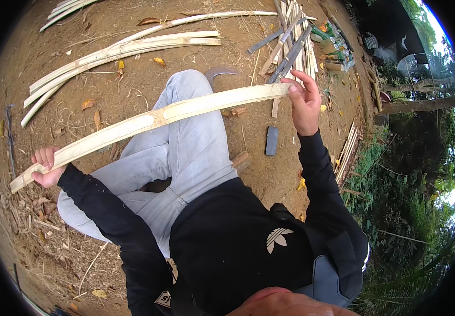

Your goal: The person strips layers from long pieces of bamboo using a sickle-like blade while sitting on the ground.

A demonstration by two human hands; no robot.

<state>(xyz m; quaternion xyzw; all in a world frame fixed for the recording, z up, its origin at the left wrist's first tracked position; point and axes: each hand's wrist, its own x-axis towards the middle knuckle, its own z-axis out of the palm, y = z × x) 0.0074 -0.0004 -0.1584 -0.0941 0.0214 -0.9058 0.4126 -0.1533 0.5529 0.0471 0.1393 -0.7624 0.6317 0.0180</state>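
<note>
A pale strip [201, 105] stretches from left grip [52, 177] to right grip [306, 108], each pinching it, seemingly near an end.

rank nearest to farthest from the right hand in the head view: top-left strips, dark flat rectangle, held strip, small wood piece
1. Held strip: its right end touches the right hand.
2. Dark flat rectangle: on the ground, lower left of that hand.
3. Small wood piece: farther left, beside the leg.
4. Top-left strips: at the picture's edge.
</note>
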